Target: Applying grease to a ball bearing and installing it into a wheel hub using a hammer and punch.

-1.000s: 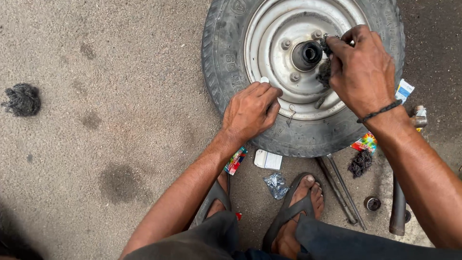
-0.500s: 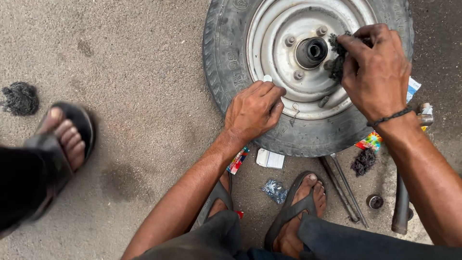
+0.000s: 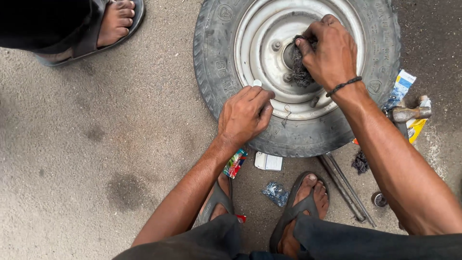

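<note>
Head camera looked straight down at a worn black rubber tyre on a pale grey steel rim [image 3: 269,33], which lay flat on the rough grey concrete ground [image 3: 96,144] just ahead of the person's two sandalled feet. Right hand [image 3: 329,50] sat over the hub at the rim's middle, its fingers curled and pressed together around a dark, greasy wad of cloth [image 3: 299,72] that it held against the hub. Left hand [image 3: 244,114] rested on the near edge of the rim where it met the tyre, fingers bent and close together, their tips pressing down; whether they pinched anything could not be told. A small white round cap [image 3: 257,83] lay just beyond those fingertips. Near the tyre's lower edge lay a small white flat packet [image 3: 268,162], a colourful printed wrapper [image 3: 235,163] and a crumpled clear plastic bag [image 3: 276,193]. To the right lay a pair of long metal rods [image 3: 347,188] and a hammer with a steel head [image 3: 408,114]. Another person's foot in a dark sandal [image 3: 111,21] stood at the upper left, well apart from the tyre.
</note>
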